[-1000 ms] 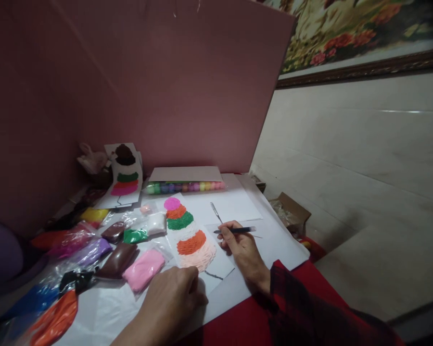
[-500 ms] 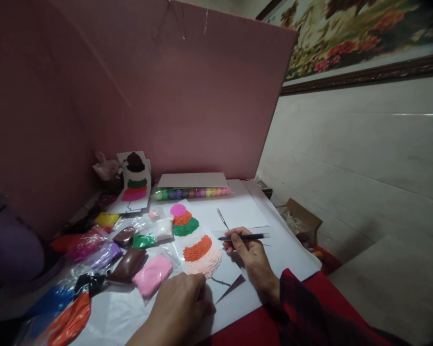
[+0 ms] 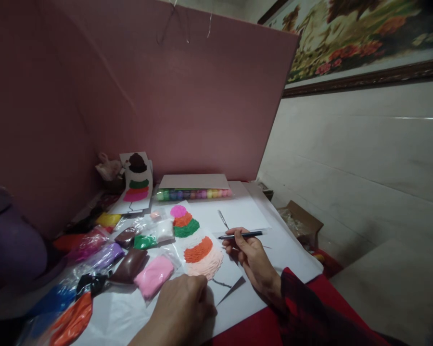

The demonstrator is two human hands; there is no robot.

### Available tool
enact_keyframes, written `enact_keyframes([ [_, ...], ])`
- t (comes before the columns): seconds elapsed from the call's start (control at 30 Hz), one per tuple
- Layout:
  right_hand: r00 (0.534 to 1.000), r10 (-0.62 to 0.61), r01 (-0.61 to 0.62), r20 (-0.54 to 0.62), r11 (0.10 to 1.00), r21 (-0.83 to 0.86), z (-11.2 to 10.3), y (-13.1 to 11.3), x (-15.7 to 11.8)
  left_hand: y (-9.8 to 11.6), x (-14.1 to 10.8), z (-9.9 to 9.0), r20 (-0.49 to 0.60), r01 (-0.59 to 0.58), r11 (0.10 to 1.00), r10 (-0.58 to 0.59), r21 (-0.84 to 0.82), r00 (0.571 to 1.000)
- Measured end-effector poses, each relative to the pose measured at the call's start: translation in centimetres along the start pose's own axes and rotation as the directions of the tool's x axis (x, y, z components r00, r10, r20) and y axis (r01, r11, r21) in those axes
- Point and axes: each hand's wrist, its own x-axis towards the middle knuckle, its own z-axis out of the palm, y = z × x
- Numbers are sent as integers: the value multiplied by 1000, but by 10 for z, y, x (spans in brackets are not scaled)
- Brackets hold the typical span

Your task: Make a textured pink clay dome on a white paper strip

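Observation:
My right hand (image 3: pixel 252 250) pinches a dark pen (image 3: pixel 250 234) over the right edge of a sheet, its tip pointing left. That sheet (image 3: pixel 234 274) bears textured shapes in magenta, orange, green, white and pale peach, plus a dark wavy line (image 3: pixel 222 283) at its lower end. My left hand (image 3: pixel 184 300) rests at the sheet's lower left, fingers curled under; whatever they may hold is hidden. Close to the left hand lies a bag of pink clay (image 3: pixel 154 276). A slim metallic tool (image 3: pixel 222 218) lies beyond the right hand.
Several bags of coloured clay, among them brown (image 3: pixel 130 266) and orange (image 3: pixel 72 319), cover the left side. At the back stand a similar picture (image 3: pixel 139 185) and a pack of coloured pieces (image 3: pixel 193 194). A purple object (image 3: pixel 14 235) stands far left. An open cardboard box (image 3: pixel 303 221) sits right.
The pen has tilted slightly in my right hand, and its rear end sits a little higher. My left hand stays in place on the sheet. The view has shifted slightly.

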Motion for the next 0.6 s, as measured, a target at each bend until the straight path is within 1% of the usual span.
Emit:
enact_keyframes([
  [0.1, 1000, 2, -2, 6, 1000, 10, 1, 1, 1, -2, 1, 2, -5, -1, 1000, 1, 2, 1000],
  [0.3, 1000, -17, 15, -21, 997, -75, 1, 3, 4, -3, 1, 2, 18, 0, 1000, 0, -6, 1000],
  [0.6, 999, -31, 34, 17, 985, -167, 1, 5, 3, -1, 2, 1, 15, -12, 1000, 12, 3, 1000],
])
